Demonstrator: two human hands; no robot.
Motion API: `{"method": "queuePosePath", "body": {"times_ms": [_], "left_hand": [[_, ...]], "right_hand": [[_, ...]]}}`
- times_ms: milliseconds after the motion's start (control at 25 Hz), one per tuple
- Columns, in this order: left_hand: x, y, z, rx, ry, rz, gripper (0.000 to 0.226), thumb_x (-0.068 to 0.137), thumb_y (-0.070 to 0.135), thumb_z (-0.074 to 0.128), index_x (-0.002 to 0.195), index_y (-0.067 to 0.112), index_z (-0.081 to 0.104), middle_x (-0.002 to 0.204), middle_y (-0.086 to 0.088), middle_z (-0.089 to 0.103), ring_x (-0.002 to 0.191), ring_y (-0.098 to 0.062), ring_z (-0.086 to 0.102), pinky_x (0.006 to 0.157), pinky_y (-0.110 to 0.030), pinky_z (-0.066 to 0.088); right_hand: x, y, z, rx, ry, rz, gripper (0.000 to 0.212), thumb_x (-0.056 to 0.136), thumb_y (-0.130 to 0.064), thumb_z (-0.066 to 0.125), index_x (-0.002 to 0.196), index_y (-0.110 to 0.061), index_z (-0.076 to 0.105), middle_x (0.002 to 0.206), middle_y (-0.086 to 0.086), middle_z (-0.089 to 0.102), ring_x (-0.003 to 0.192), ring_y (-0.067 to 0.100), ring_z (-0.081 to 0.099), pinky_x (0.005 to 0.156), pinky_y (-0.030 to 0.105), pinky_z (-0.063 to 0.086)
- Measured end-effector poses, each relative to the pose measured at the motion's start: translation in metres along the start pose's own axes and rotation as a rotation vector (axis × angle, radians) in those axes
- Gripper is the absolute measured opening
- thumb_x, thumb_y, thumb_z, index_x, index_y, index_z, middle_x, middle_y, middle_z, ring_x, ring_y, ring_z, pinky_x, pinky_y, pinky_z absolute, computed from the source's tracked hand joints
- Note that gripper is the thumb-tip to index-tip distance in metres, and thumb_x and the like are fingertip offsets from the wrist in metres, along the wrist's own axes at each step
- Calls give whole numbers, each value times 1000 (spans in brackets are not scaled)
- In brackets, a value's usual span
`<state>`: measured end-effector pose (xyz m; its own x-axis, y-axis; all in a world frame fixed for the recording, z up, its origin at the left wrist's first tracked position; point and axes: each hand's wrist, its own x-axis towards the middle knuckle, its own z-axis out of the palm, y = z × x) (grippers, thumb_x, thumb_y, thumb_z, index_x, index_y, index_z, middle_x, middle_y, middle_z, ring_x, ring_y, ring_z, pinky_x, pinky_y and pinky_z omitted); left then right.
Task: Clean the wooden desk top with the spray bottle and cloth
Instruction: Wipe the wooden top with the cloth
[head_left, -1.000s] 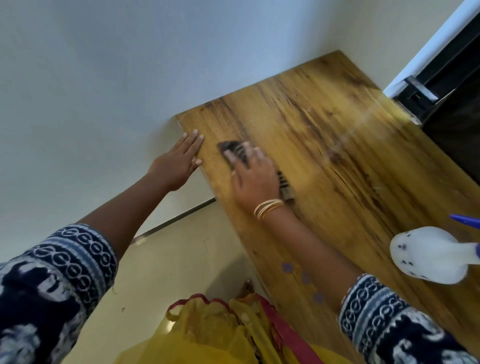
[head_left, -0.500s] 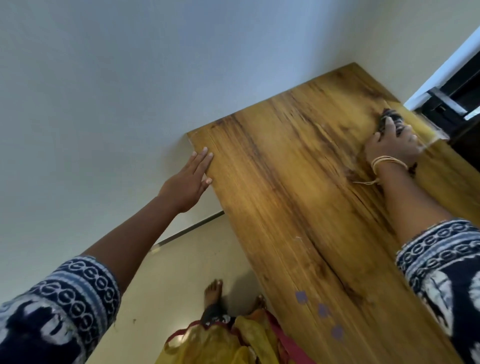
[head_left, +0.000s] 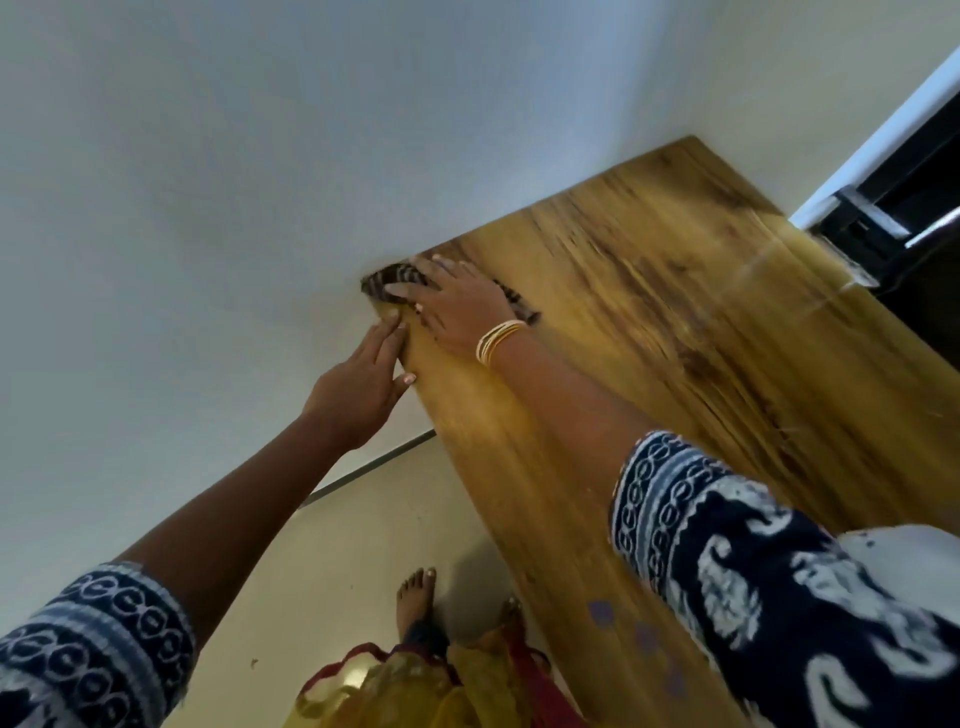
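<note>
Right hand (head_left: 460, 306) presses the striped cloth (head_left: 387, 280) flat at the far left corner of the wooden surface (head_left: 675, 364), fingers spread straight, not gripping. Left hand (head_left: 358, 389) rests open on the surface edge, holding nothing. Wiping looks mid-way; the spray bottle (head_left: 904, 566) sits near right, mostly hidden by the sleeve.

Plain pale white wall (head_left: 218, 171) behind, smooth cream floor (head_left: 332, 582) below, dark metal-framed window (head_left: 904, 208) with white trim at upper right, yellow and red draped garment (head_left: 415, 686) at bottom edge, bare foot (head_left: 415, 595) on the floor, small purple round stickers (head_left: 601, 613)
</note>
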<state>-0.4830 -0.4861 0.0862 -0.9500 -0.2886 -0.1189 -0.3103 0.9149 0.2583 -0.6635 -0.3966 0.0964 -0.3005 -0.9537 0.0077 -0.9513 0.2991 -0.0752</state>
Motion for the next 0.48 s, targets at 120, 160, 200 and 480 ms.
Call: {"method": "queuePosePath", "body": {"times_ms": [120,160,200,480], "left_hand": [[9,8,-10,84,118,58,56,97,39,48,138,3,46,150,-17,39,134,-36,44,102,-48,45],[15,14,-13,110,171,97,50,96,37,49,132,2,52,144,-18,47,127,-38,50,100,-48,45],[23,24,-15,124,214,151,47,96,35,47,127,2,55,139,-19,51,121,-39,54,99,-48,46],[122,116,-7,-72,215,250,52,93,29,32,135,3,51,147,-16,45,138,-31,41,111,-46,33]], "right_hand": [[-33,101,-6,-3,141,423,46,96,-34,42,141,-39,46,151,9,41,133,34,42,107,42,38],[-56,140,-6,18,191,613,47,95,-33,42,141,-37,46,151,11,40,133,34,41,108,42,36],[-82,175,-7,54,234,802,48,95,-32,41,143,-35,45,152,13,37,135,35,38,111,43,33],[-123,136,1,33,277,728,48,95,-40,39,142,-32,48,149,20,41,129,41,44,105,51,38]]}}
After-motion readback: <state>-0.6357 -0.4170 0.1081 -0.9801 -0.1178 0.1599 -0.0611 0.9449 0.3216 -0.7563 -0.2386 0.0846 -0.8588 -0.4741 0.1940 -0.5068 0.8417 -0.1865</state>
